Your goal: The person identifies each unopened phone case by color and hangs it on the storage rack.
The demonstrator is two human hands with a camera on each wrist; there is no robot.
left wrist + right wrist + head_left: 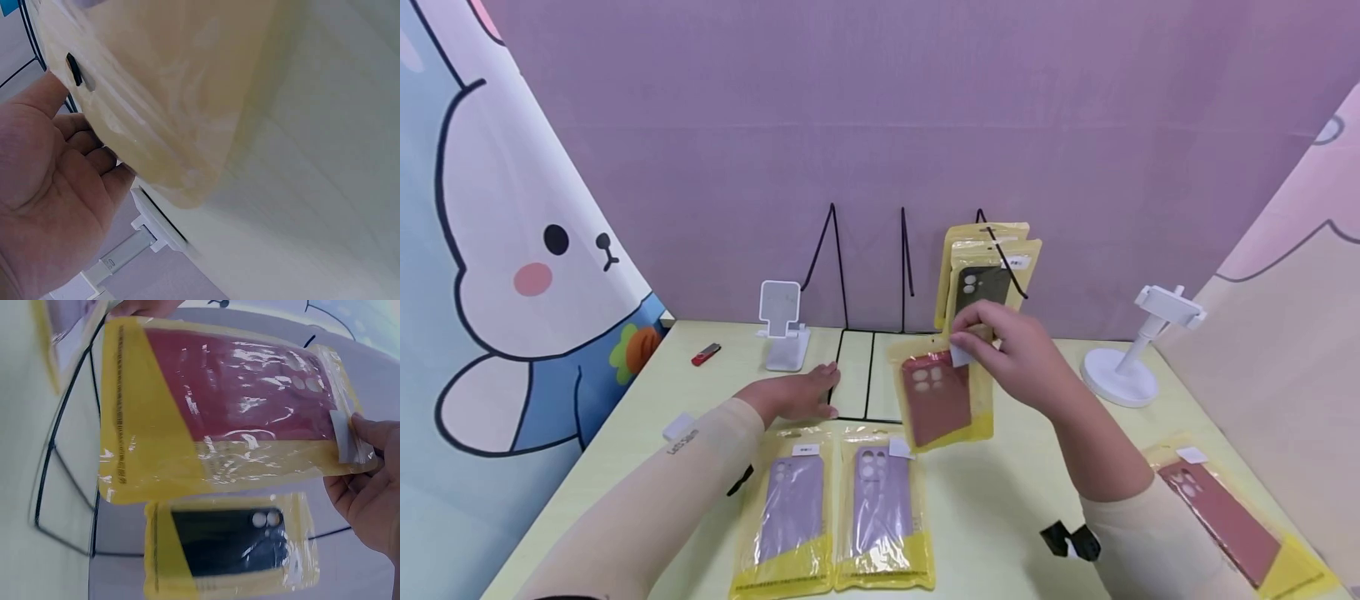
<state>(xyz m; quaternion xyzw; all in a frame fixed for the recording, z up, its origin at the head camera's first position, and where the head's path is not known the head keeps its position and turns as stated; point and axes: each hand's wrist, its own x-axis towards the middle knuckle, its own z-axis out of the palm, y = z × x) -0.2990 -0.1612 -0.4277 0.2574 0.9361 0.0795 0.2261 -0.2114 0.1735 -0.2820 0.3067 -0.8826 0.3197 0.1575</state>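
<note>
Right hand (1018, 354) pinches glossy crinkled pouch (942, 398) — flat, rectangular.

Head view: bright, even, diffuse light; shadows on the bench (1000, 500) faint and soft. Wide-angle lens bows the side panels outward at the frame edges; centre sharp. Left wrist view: washed out, low contrast, almost wholly out of focus; near pouch (162, 94) a pale blur. Right wrist view: white glare streaks on the red case pouch (237, 406); the edges soften.
</note>
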